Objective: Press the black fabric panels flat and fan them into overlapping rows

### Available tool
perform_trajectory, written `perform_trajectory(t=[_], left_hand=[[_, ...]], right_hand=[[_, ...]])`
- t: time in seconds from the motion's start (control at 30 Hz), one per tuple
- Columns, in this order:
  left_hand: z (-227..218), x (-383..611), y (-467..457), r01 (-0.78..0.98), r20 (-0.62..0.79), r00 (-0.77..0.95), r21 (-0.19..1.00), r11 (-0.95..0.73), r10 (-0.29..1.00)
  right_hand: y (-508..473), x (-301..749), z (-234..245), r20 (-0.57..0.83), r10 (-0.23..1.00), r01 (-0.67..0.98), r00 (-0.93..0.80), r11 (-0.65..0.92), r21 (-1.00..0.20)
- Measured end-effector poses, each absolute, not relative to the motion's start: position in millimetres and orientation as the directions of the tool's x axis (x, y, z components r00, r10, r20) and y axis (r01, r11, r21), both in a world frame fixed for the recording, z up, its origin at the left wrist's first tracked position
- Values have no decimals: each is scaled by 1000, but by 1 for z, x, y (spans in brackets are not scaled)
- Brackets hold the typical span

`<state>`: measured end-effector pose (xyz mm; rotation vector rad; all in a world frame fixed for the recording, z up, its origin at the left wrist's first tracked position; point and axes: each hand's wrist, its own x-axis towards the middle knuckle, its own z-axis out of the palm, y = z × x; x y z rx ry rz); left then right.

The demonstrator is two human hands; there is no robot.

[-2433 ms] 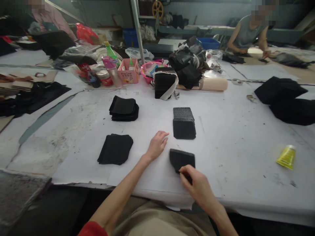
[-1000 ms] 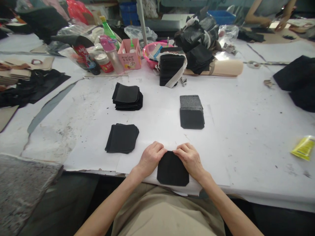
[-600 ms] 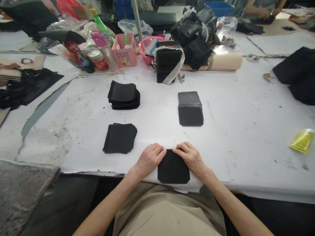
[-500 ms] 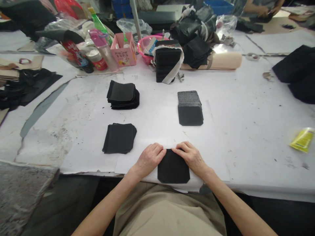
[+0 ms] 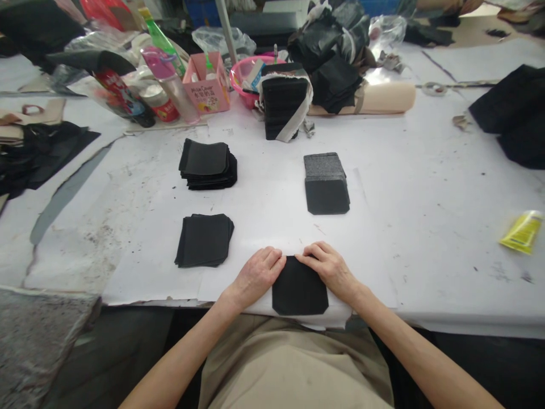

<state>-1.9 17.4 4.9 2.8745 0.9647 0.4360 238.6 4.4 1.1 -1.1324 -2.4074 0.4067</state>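
Note:
A black, roughly square sheet piece with cut corners [image 5: 300, 289] lies flat at the table's front edge. My left hand [image 5: 260, 272] pinches its far left corner, fingers closed. At the far right corner my right hand [image 5: 330, 268] grips the same piece between thumb and curled fingers. The fingers hide both far corners. To the left lies a low stack of similar black pieces [image 5: 204, 241], with a taller black stack [image 5: 206, 162] behind it. Beyond my right hand sits a fanned pile [image 5: 327, 196], grey and fuzzy at the back, black in front.
A strapped black block [image 5: 283, 105] stands at the back beside a pink basin [image 5: 240, 79] and a pink box [image 5: 207, 85]. A beige roll [image 5: 387, 99] lies behind. At the right are a yellow packet [image 5: 522, 232] and black sheets [image 5: 511, 116].
The view has shifted slightly, so things on the table appear a little displaced. Both hands keep the same hold on the black piece.

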Motion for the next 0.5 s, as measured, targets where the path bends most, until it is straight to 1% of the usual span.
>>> perform_trajectory(t=[0.17, 0.33, 0.5], left_hand=[[7, -2, 18, 573, 192, 777, 178, -800, 600], [8, 1, 18, 577, 165, 788, 141, -805, 594], [9, 3, 16, 572, 159, 801, 83, -816, 578]], right_hand=[[4, 240, 0, 263, 795, 644, -548, 600, -474], [5, 239, 1, 269, 775, 648, -571, 627, -431], [8, 242, 5, 231, 741, 636, -631, 664, -393]])
